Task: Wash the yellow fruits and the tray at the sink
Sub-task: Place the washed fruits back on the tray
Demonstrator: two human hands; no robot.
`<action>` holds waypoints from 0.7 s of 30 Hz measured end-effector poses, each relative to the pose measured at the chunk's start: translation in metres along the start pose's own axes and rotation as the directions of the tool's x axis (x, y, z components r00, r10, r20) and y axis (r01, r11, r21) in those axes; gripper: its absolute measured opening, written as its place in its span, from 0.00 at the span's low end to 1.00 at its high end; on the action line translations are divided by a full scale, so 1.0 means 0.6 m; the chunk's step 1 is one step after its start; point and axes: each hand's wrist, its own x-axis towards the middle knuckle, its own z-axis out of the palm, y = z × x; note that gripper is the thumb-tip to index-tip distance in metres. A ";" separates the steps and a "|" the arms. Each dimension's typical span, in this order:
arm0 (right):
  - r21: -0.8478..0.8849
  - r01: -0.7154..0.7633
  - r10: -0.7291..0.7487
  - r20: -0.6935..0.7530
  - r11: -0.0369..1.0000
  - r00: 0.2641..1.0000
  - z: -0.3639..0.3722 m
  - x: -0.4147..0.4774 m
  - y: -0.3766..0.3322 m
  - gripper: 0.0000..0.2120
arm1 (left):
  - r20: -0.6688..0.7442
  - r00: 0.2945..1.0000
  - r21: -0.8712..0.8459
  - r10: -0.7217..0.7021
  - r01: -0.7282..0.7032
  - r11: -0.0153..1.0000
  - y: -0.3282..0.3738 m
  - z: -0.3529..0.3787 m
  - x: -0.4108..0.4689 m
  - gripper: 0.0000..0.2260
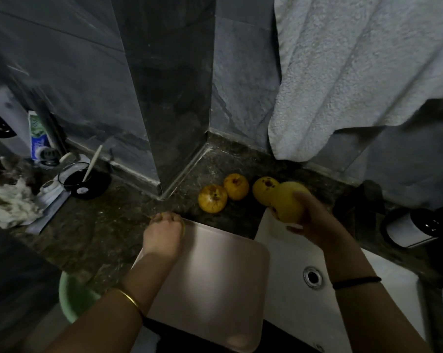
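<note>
A pale pink tray [215,281] lies on the dark stone counter, overlapping the left rim of the white sink [291,250]. My left hand [163,235] rests on the tray's far left corner, fingers curled over its edge. My right hand [309,220] is closed around a yellow fruit [288,201], held above the sink's far rim. Three other yellow fruits lie on the counter behind the tray: one [212,198] at the front left, one [236,186] behind it, and one [265,188] touching the held fruit.
A white towel [355,72] hangs at the upper right. A dark cup with a toothbrush [80,179], a toothpaste tube [38,135] and a crumpled cloth [9,202] sit at left. A green basin [75,299] is below the counter. A black-and-white container [411,226] stands right of the sink.
</note>
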 end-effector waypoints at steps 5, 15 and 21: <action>-0.432 -0.008 -0.095 -0.217 0.902 0.971 0.058 -0.022 -0.007 0.38 | -0.001 1.000 -0.173 -0.014 0.013 0.985 -0.009 0.007 -0.005 0.19; -0.380 0.316 -0.176 0.358 0.870 0.917 0.210 -0.097 0.007 0.53 | 0.054 0.894 -0.784 -0.444 0.314 0.536 -0.064 0.050 -0.048 0.10; -0.366 0.423 -0.220 0.482 0.828 0.848 0.313 -0.146 0.015 0.46 | 0.252 0.942 -0.744 -0.220 0.334 0.578 -0.087 0.058 -0.083 0.16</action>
